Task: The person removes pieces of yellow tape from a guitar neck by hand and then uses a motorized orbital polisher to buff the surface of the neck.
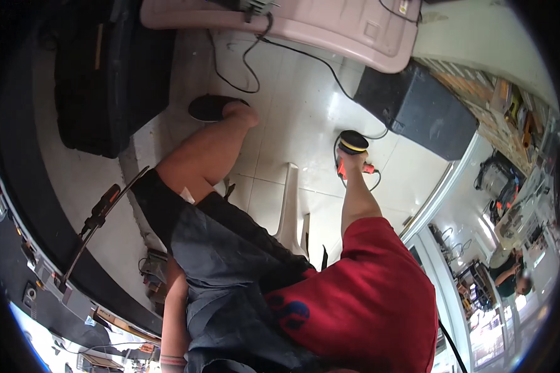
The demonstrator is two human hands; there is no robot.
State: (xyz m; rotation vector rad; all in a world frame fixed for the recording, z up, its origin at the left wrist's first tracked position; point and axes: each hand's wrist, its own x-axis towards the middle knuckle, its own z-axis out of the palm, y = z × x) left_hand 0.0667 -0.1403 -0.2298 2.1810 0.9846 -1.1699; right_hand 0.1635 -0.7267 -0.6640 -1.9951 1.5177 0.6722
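Note:
At the end of my outstretched right arm, my right hand (354, 161) is closed round a red polisher (342, 170). Its round black pad with a yellow rim (353, 143) faces up, and a dark cord loops beside it. The polisher is low, just above or on the pale tiled floor; I cannot tell which. My left arm (175, 304) runs down along the left of my lap and leaves the picture at the lower edge, so its hand is out of sight. Grey cloth (224, 248) covers my lap.
A pink plastic table top (330, 31) spans the far side, with a grey device and cords on it. A dark box (417, 112) stands right of the polisher, a black case (115, 81) at left. A white chair leg (287, 205) stands between. Another person (510, 276) is at far right.

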